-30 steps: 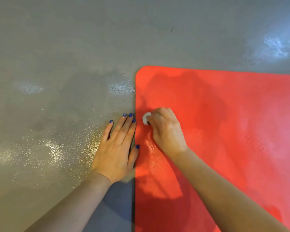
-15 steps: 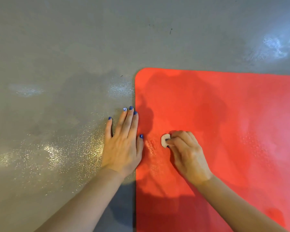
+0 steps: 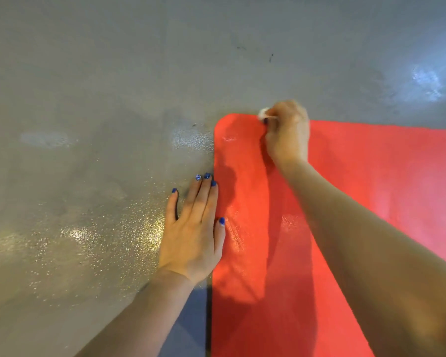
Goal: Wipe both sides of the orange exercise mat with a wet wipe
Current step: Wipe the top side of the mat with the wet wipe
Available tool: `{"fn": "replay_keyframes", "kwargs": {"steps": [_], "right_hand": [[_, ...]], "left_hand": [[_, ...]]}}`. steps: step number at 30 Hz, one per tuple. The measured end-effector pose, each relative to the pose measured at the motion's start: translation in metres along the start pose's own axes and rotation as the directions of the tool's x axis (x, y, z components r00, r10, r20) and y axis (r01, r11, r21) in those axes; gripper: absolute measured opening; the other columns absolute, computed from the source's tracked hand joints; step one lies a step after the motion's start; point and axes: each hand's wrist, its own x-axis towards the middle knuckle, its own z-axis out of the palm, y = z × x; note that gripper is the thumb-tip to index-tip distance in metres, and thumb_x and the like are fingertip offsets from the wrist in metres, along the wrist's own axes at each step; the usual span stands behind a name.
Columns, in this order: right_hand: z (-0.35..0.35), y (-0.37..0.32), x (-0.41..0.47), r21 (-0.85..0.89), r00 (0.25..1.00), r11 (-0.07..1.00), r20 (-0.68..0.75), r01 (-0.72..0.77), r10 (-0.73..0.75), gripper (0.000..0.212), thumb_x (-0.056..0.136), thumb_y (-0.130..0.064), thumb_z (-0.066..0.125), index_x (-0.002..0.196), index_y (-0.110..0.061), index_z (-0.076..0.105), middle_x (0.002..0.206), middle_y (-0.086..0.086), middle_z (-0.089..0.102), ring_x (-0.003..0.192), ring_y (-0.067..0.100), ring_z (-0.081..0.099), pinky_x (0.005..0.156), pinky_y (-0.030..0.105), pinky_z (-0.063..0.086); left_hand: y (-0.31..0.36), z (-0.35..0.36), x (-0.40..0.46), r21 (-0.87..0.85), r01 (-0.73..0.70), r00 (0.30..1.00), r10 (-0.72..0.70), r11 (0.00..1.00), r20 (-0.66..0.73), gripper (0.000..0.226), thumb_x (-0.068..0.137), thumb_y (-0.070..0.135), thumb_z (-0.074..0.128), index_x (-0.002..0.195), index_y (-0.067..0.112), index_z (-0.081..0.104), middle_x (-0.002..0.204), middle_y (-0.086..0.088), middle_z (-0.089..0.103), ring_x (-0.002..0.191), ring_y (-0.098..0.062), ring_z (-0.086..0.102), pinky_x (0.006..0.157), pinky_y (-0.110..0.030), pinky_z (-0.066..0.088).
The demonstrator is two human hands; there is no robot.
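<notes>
The left hand (image 3: pixel 191 233) lies flat on the grey floor (image 3: pixel 88 176), fingers straight, its thumb just on the left edge of the orange mat (image 3: pixel 371 189). The mat lies flat on the floor. Farther away, the right hand (image 3: pixel 287 132) is curled around a small white wipe (image 3: pixel 262 113), pressing it at the mat's far edge near the rounded corner. No words show anywhere.
</notes>
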Motion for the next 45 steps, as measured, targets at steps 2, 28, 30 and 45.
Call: {"fn": "replay_keyframes", "kwargs": {"steps": [2, 28, 30, 45], "right_hand": [[0.005, -0.009, -0.003, 0.012, 0.980, 0.983, -0.078, -0.181, 0.181, 0.027, 0.069, 0.005, 0.049, 0.075, -0.012, 0.070, 0.085, 0.012, 0.061, 0.083, 0.035, 0.057, 0.069, 0.029, 0.035], [-0.013, -0.009, -0.044, 0.049, 0.988, 0.996, 0.131, 0.076, -0.081, 0.023, 0.075, 0.004, 0.055, 0.080, -0.013, 0.071, 0.088, 0.010, 0.060, 0.085, 0.034, 0.059, 0.072, 0.036, 0.049], [-0.015, -0.017, -0.061, 0.109, 0.901, 0.946, 0.288, 0.306, -0.324, 0.021, 0.076, 0.004, 0.057, 0.081, -0.013, 0.068, 0.086, 0.010, 0.059, 0.081, 0.034, 0.058, 0.071, 0.039, 0.049], [-0.039, 0.013, -0.065, 0.000, 0.988, 0.996, 0.128, 0.091, -0.090, 0.017, 0.083, -0.002, 0.056, 0.083, -0.009, 0.072, 0.086, 0.012, 0.060, 0.077, 0.034, 0.053, 0.069, 0.044, 0.047]], "left_hand": [[0.000, 0.000, 0.001, 0.004, 0.001, 1.000, -0.001, 1.000, 0.006, 0.064, 0.099, 0.036, 0.033, 0.155, 0.006, 0.034, 0.164, -0.008, 0.031, 0.154, -0.023, 0.022, 0.123, -0.054, 0.017], [0.001, -0.001, -0.002, 0.028, -0.028, 1.000, 0.028, 0.999, -0.012, 0.061, 0.099, 0.034, 0.030, 0.154, 0.009, 0.038, 0.164, -0.006, 0.031, 0.155, -0.021, 0.020, 0.121, -0.057, 0.020], [0.001, 0.000, -0.003, 0.033, -0.027, 0.999, 0.027, 0.999, -0.016, 0.061, 0.099, 0.034, 0.031, 0.154, 0.009, 0.038, 0.164, -0.006, 0.031, 0.154, -0.021, 0.020, 0.121, -0.056, 0.020], [0.004, 0.002, -0.002, 0.059, -0.018, 1.000, 0.019, 0.998, -0.008, 0.063, 0.099, 0.033, 0.029, 0.157, 0.011, 0.031, 0.167, -0.001, 0.020, 0.154, -0.023, 0.020, 0.122, -0.059, 0.016]]}}
